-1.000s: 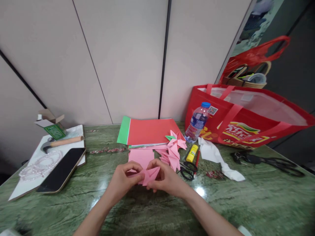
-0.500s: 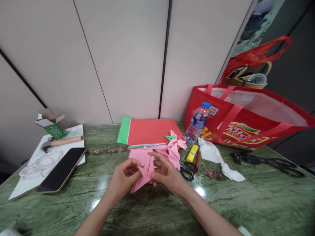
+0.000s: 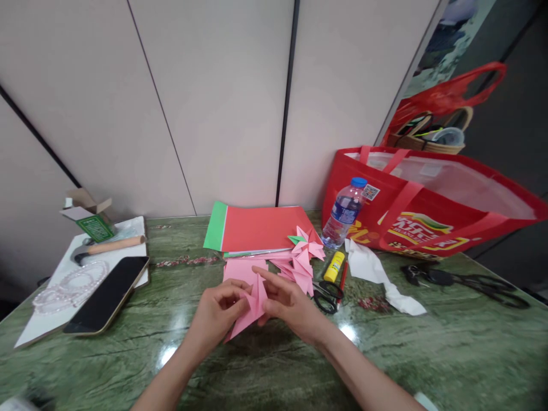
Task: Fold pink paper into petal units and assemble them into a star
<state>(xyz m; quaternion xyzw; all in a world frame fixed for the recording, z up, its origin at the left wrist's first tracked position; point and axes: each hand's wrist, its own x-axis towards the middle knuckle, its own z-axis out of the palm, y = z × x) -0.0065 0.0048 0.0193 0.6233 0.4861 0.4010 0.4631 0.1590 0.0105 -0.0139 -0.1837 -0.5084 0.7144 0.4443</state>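
My left hand and my right hand pinch a folded pink paper piece between them, just above the green marble table. The piece is long and pointed, its tip aimed down toward the left. Behind my hands lies a flat pink sheet. Several finished pink folded pieces are heaped to the right of it, one with a green tip.
A stack of red and green paper lies by the wall. Black scissors, a yellow glue stick, a water bottle, white tissue and a red bag stand right. Left: a phone, hammer, beads.
The pink piece has been turned from lying level to pointing down-left. My hands have shifted slightly closer together around it.
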